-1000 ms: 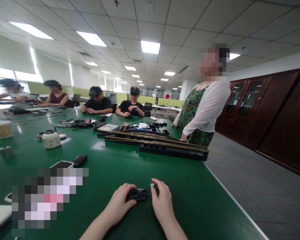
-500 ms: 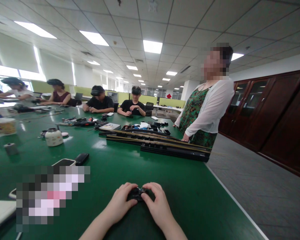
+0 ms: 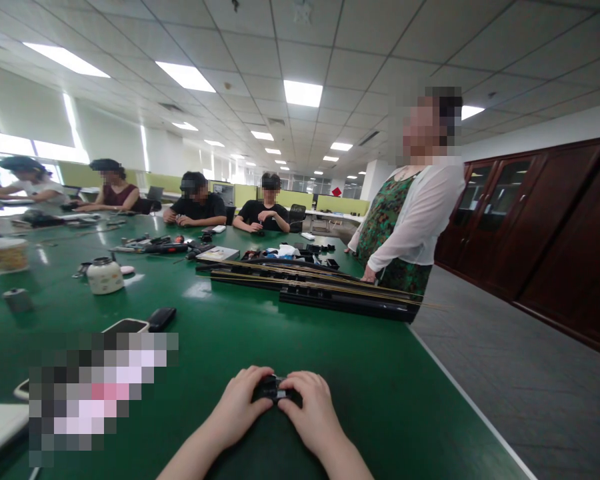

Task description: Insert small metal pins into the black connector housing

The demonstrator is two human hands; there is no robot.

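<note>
A small black part rests on the green table close to the near edge. My left hand curls round its left end, fingers closed on it. My right hand covers its right end, fingertips pressed against the top, where a small light piece shows. Both wrists lie on the table. Most of the black part is hidden under my fingers.
Long black rails with thin rods lie across the table's middle. A person in a white top stands at the right edge. Several seated people work at the far end. A white jar, a phone and a black case sit to the left.
My right hand, which held a tiny light piece apart from the black part, has moved left onto it. Both hands now meet over the part.
</note>
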